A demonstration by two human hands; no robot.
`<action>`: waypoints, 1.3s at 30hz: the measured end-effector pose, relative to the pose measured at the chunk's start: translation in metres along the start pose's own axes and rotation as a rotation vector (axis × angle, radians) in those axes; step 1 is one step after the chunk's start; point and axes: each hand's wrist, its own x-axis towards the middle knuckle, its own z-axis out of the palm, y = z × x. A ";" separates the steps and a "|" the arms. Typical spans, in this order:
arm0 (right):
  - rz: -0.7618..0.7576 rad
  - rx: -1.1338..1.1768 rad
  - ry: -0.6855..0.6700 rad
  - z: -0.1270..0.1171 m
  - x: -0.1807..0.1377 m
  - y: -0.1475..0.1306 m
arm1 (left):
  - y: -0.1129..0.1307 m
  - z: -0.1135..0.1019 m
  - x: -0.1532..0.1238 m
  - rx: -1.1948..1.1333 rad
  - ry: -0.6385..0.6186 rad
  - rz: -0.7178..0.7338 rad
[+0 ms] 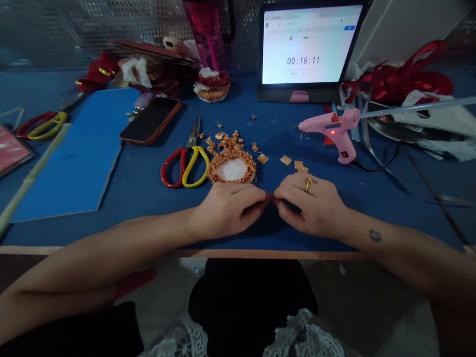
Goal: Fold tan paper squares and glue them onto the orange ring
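My left hand and my right hand meet fingertip to fingertip over the near part of the blue table. Both are closed in a pinch; whatever lies between the fingertips is too small and dark to name. Just beyond my left hand sits a round piece with a ruffled brown border and a white centre. Small crumpled brown pieces are heaped behind it. Flat tan squares lie beyond my right hand. Scissors with red and yellow handles rest left of the round piece.
A pink glue gun, its light glowing red, lies at right with a cord trailing. A phone overlaps a blue board at left. Behind stand a tablet showing a timer and a ruffled ornament. Red ribbon piles up back right.
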 end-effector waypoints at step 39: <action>-0.097 -0.078 -0.016 0.006 0.001 -0.015 | 0.005 0.003 -0.007 0.083 0.038 0.128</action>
